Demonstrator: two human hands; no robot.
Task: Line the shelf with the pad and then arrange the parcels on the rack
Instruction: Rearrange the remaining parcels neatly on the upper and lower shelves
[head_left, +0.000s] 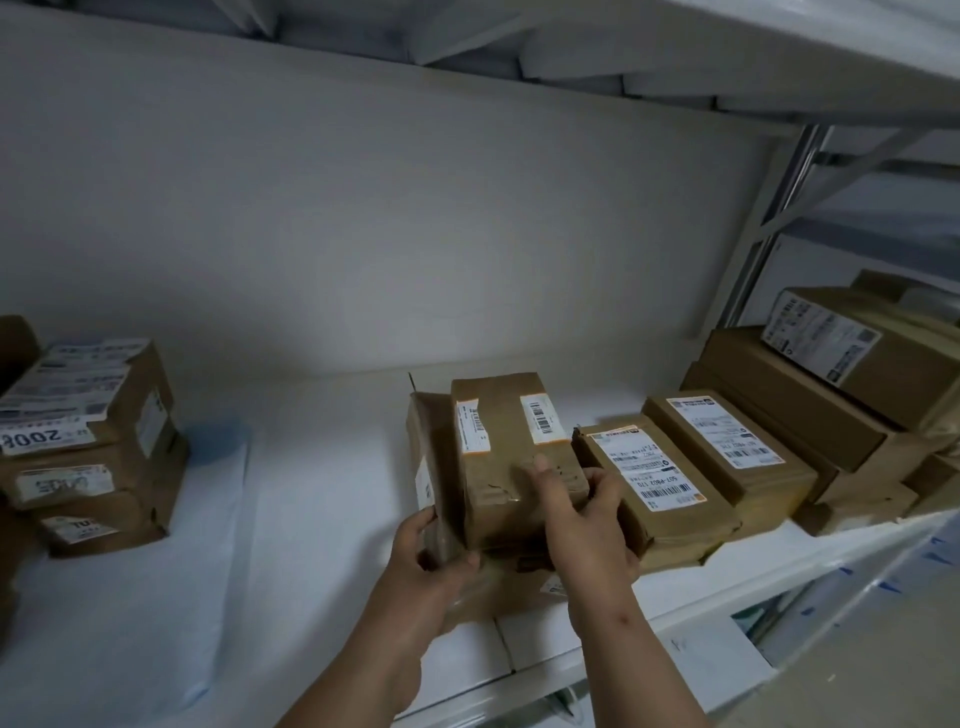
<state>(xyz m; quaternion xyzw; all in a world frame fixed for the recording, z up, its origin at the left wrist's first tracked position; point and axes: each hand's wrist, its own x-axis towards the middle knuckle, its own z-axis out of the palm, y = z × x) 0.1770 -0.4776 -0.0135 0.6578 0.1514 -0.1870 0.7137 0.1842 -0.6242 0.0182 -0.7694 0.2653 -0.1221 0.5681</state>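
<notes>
A white pad (311, 519) covers the shelf. A brown taped parcel (511, 457) with two orange-edged labels stands in the middle of the shelf. My right hand (582, 525) grips its lower right side. A thinner parcel (431, 467) leans against its left side, and my left hand (431, 556) holds its lower edge. Another flat parcel (498, 587) lies under both hands, partly hidden. To the right lie two labelled parcels (660, 483) side by side.
A stack of labelled boxes (88, 441) sits at the left end of the shelf. Larger cartons (831, 395) are piled at the right end by the rack upright (763, 228). Another shelf (675, 57) hangs overhead. A lower shelf edge (675, 623) runs below.
</notes>
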